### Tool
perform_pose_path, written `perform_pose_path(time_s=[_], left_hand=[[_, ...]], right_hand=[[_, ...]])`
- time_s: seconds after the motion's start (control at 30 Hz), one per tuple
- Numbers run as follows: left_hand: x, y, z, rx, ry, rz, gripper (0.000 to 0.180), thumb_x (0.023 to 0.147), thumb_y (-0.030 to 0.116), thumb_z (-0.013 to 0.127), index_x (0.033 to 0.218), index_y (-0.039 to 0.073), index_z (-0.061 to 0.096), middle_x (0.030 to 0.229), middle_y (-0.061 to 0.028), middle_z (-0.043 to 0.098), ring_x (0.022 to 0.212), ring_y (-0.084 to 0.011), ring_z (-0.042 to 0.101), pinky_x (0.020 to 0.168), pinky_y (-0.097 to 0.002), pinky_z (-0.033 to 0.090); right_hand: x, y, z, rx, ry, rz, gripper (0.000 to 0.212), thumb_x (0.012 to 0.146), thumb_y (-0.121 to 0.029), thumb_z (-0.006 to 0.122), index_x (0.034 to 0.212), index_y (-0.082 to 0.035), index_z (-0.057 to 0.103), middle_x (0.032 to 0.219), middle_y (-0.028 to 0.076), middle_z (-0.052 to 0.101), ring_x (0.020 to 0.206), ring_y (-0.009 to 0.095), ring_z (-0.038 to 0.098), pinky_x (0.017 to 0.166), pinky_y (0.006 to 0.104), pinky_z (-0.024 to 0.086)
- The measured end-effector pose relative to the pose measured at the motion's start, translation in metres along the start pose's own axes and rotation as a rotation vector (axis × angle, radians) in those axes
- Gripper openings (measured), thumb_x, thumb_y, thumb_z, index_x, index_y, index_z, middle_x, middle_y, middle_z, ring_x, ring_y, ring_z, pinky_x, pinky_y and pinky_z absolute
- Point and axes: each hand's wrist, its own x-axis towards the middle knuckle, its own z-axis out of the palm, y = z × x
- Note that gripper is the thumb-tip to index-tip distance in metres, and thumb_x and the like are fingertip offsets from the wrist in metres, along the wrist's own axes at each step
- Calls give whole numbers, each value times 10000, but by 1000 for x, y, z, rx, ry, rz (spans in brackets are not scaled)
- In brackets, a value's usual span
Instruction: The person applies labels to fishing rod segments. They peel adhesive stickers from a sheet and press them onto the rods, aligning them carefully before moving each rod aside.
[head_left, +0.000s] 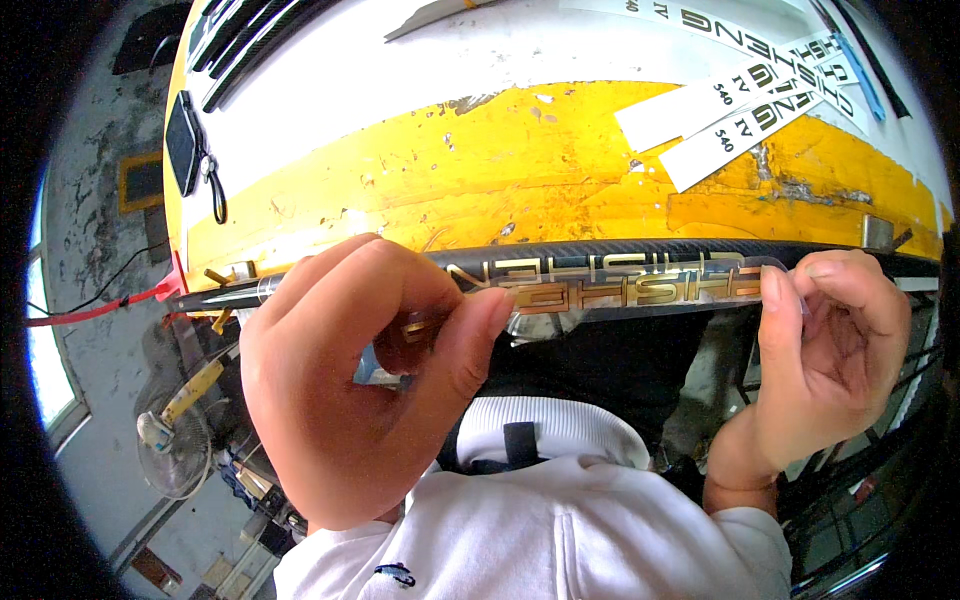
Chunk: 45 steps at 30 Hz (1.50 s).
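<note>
A clear film strip with gold lettering (640, 291) stretches between my two hands. My left hand (350, 400) pinches its left end between thumb and curled fingers, hiding part of the lettering. At the other end, my right hand (830, 345) grips the film between thumb and forefinger. Just behind the strip lies a long black carbon-weave tube (640, 248) along the table's near edge. More gold lettering shows on the tube, partly overlapped by the film. Whether the film touches the tube, I cannot tell.
White strips with dark lettering (740, 115) lie overlapping on the yellow-and-white table (430, 170). Black tubes (255, 40) rest at the far left, near a dark phone-like device (184, 143) with a strap. Metal blocks (877, 232) flank the tube. A fan (175, 450) stands below left.
</note>
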Motion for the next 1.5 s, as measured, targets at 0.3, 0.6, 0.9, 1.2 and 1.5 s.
perform_pose_path(time_s=[0.3,0.6,0.9,1.2,1.5], left_hand=[[1,0,0,45,18,-69,236,704,9,703,666,5,469,615,-17,392,595,-96,355,550,-251,261],[5,-8,-7,85,-51,-25,211,713,-5,711,680,5,503,617,-23,415,584,-105,364,551,-250,267],[11,-18,-8,129,-87,76,223,698,9,726,675,5,504,610,-28,415,575,-113,374,546,-252,268],[8,-19,-3,65,-39,70,241,683,40,734,653,6,497,605,-23,406,586,-121,379,559,-256,267],[8,-18,-2,90,-30,55,239,675,40,730,645,9,495,606,-22,402,580,-118,368,555,-258,254]], right_hand=[[0,3,-2,-50,-86,-94,431,747,234,625,1102,8,531,922,107,564,748,112,519,684,206,433],[2,2,4,-62,-67,-108,444,747,230,628,1115,5,524,905,104,561,727,109,513,664,203,425],[3,4,6,-76,-61,-112,457,747,226,631,1129,2,517,887,101,558,706,107,508,644,201,416],[4,3,6,-89,-59,-109,470,747,222,635,1142,-1,510,869,98,555,685,104,503,625,199,407],[4,3,7,-99,-59,-111,484,747,218,638,1155,-3,503,852,95,552,664,101,498,605,197,399]])
